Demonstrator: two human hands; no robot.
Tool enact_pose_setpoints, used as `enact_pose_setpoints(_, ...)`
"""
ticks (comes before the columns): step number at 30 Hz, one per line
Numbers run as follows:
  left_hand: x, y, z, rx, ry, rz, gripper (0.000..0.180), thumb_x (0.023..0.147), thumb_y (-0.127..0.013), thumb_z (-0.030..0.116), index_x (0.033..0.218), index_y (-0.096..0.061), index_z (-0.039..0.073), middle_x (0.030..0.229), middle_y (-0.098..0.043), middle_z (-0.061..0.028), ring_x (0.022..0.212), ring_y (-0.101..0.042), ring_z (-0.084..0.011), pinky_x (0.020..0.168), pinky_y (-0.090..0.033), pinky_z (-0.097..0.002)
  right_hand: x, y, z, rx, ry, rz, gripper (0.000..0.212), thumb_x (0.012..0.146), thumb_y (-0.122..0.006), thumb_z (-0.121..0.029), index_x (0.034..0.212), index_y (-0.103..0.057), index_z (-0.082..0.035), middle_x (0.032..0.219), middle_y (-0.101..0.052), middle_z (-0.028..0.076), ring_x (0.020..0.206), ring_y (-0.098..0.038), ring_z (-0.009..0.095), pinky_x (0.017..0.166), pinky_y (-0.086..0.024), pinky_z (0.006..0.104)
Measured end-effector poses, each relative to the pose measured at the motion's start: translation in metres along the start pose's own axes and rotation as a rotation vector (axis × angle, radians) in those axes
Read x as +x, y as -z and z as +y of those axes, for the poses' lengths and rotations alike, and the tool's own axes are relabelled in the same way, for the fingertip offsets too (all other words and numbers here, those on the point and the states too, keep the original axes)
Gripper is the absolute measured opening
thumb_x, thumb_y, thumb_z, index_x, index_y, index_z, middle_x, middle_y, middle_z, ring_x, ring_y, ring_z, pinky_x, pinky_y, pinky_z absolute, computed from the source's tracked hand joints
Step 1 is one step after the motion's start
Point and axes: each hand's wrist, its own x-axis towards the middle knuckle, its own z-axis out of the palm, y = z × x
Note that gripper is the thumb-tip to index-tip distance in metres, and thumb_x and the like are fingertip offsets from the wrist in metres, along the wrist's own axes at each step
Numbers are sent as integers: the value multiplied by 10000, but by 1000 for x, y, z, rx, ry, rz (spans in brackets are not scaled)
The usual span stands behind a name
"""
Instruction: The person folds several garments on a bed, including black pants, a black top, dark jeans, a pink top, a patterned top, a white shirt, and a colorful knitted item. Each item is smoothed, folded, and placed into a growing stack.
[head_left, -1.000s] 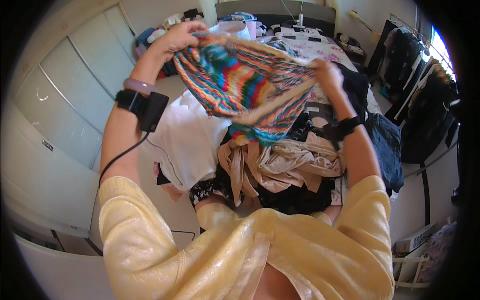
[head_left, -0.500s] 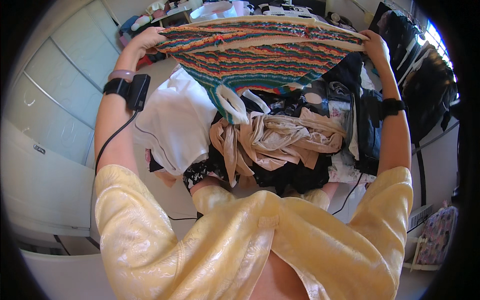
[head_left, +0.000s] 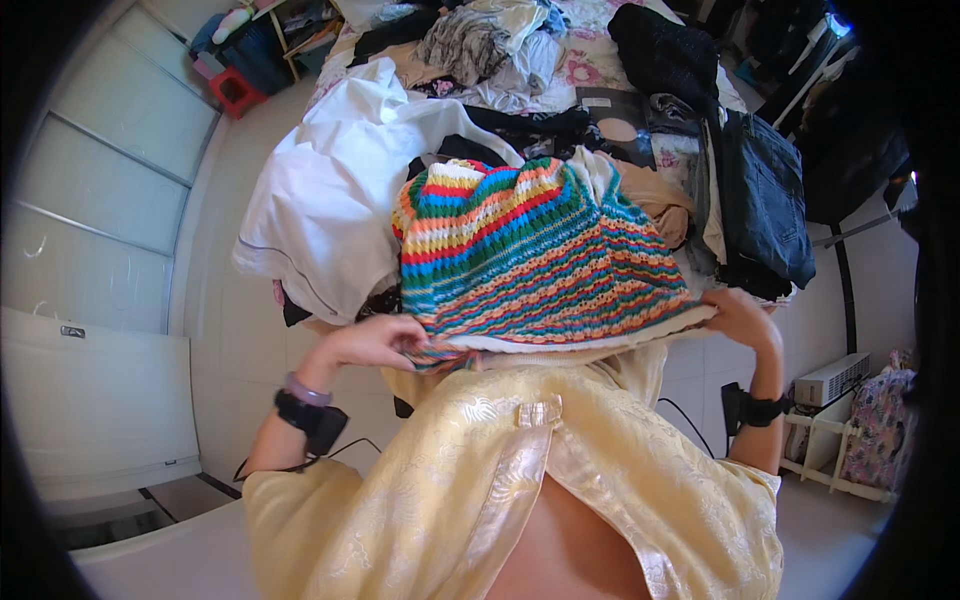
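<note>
A knit sweater (head_left: 530, 265) with stripes in many colours lies spread over the near side of the clothes pile, its pale hem toward me. My left hand (head_left: 375, 342) has its fingers curled at the hem's left corner, where the fabric bunches a little. At the opposite corner my right hand (head_left: 742, 318) pinches the hem between thumb and fingers. Left of the sweater is a white garment (head_left: 325, 200), partly hanging over the bed's edge. Beige clothing (head_left: 655, 200) shows from under the sweater's right side.
The flowered bed sheet (head_left: 585, 70) carries grey crumpled clothing (head_left: 470, 45), a black garment (head_left: 660, 55), and dark blue jeans (head_left: 765, 195) at the right edge. A red stool (head_left: 235, 92) stands far left. Clothes hang on a rack at right, above a white heater (head_left: 832, 380).
Both hands have come down and toward me, bringing the sweater from stretched out in the air to lying on the pile. The beige clothing is now mostly covered.
</note>
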Motion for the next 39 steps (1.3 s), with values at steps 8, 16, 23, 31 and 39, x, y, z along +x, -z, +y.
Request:
enact_pose_setpoints(8,32,21,-8,-65,67,572,251,867,-681,106,1108,-621,76,886,-556,30,751,-493,-54,674,-458,-227,71,7,-24,78,214,220,215,808,-676,-206,927,-648,-29,826,-666,150,780,-649,335,693,-503,408)
enact_pose_setpoints(16,124,75,12,764,-134,923,529,851,-655,126,1347,-481,70,1372,-477,-161,1144,-567,-310,860,-496,-363,261,-63,-120,-171,566,735,185,809,-584,-125,974,-631,-57,926,-635,118,903,-628,302,760,-519,420)
enact_pose_setpoints(23,113,70,38,692,-4,1016,398,754,-629,10,1146,-591,69,987,-616,-128,882,-618,-309,749,-496,-352,241,-53,-135,-119,459,816,119,797,-626,-185,862,-631,-84,952,-596,97,923,-595,277,725,-518,401)
enact_pose_setpoints(31,84,34,144,-131,-702,968,221,844,-626,31,1058,-569,36,1068,-559,-52,928,-535,-139,831,-447,-260,72,-2,-178,975,683,583,451,723,-698,-47,1151,-558,-70,925,-648,155,815,-636,366,710,-519,395)
enact_pose_setpoints(39,141,29,148,-155,-703,581,574,866,-597,-6,1398,-395,61,1520,-309,-138,1108,-578,-204,827,-485,-264,-49,-11,-39,893,456,789,474,766,-775,-174,1170,-595,-3,1017,-669,88,904,-643,166,807,-536,321)
